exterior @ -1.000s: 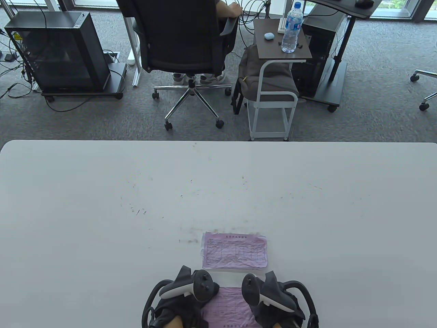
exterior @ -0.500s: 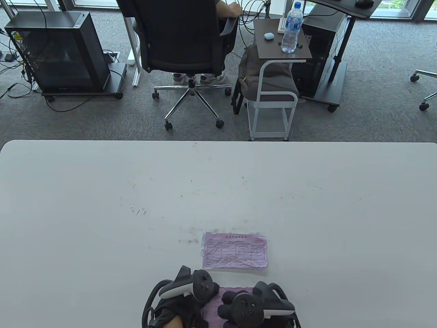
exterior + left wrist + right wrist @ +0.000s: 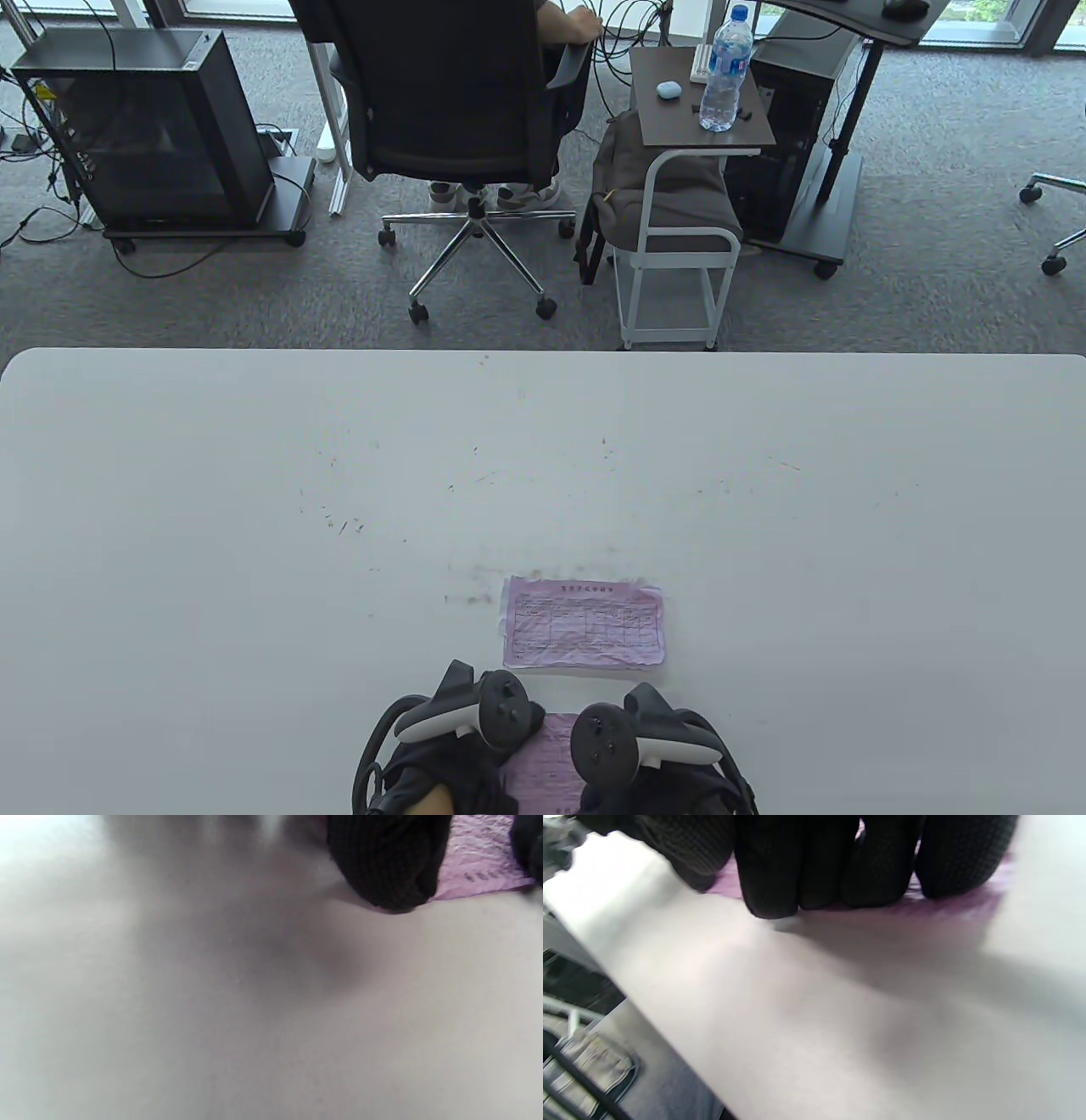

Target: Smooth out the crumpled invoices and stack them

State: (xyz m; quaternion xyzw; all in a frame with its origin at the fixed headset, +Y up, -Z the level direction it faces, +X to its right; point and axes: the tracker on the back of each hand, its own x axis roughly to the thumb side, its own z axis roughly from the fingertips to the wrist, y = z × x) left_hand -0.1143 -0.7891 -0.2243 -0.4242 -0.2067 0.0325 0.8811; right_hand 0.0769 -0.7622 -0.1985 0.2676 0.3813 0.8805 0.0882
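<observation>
A wrinkled pink invoice (image 3: 547,755) lies at the table's near edge, between and under both hands. My left hand (image 3: 465,722) rests on its left side; in the left wrist view one gloved finger (image 3: 386,866) touches the table at the edge of the pink sheet (image 3: 479,861). My right hand (image 3: 646,745) lies on the right part of the sheet. In the right wrist view its fingers (image 3: 814,870) lie side by side, pressing down on the paper (image 3: 967,899). Just beyond the hands lies a flattened pink invoice (image 3: 584,622) with a printed grid, on top of another sheet.
The white table (image 3: 254,509) carries only scuff marks elsewhere. Beyond its far edge are an office chair (image 3: 458,110) with a seated person, a small side table (image 3: 679,110) with a water bottle (image 3: 725,72), and a black cabinet (image 3: 144,127).
My right hand has slid left over the wrinkled invoice, covering more of it. The left hand and the flattened invoice have stayed where they were.
</observation>
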